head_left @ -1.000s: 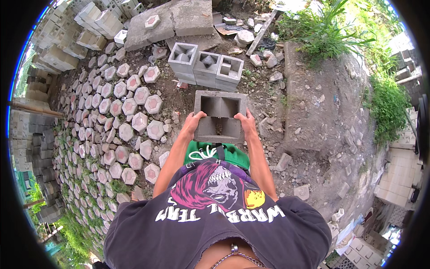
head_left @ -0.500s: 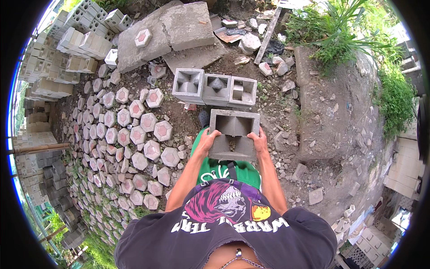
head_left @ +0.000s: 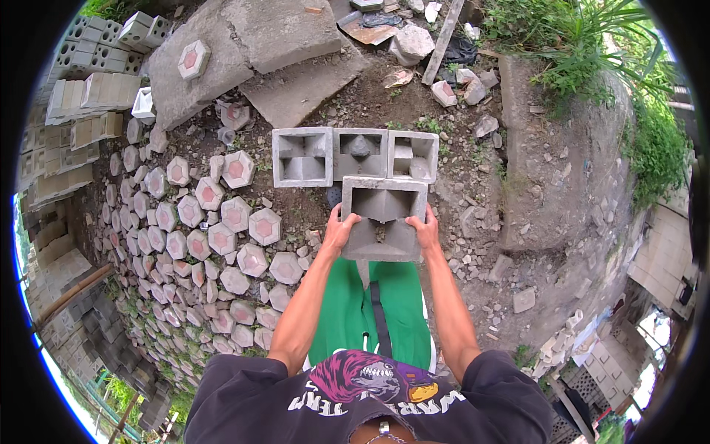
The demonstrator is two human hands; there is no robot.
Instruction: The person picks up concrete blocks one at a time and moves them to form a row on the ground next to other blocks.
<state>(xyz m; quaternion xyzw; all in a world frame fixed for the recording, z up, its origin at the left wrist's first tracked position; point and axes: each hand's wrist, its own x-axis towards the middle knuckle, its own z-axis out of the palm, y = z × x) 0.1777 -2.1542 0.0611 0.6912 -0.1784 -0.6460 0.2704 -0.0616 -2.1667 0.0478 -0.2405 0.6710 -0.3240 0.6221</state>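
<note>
A grey hollow concrete block (head_left: 381,248) is held in front of my legs, its open face up with angled walls inside. My left hand (head_left: 339,228) grips its left side, thumb over the rim. On the opposite side my right hand (head_left: 424,229) is closed the same way. Just beyond stand three more hollow blocks in a row: a left block (head_left: 303,180), a middle block (head_left: 361,132) with a pointed lump inside, and a right block (head_left: 414,136) with a small divider. The held block's far edge overlaps the row in view; whether they touch I cannot tell.
Hexagonal pavers (head_left: 222,239) with reddish centres cover the ground at left. Cracked concrete slabs (head_left: 296,92) lie beyond the row. Stacked blocks (head_left: 96,92) stand far left. A raised concrete ledge (head_left: 543,214) and loose rubble (head_left: 473,222) are at right; a plank (head_left: 444,42) lies at the back.
The held block now overlaps the row of blocks in view, where a gap showed before. My view has shifted, and more of my green trousers shows. Both hands keep their hold.
</note>
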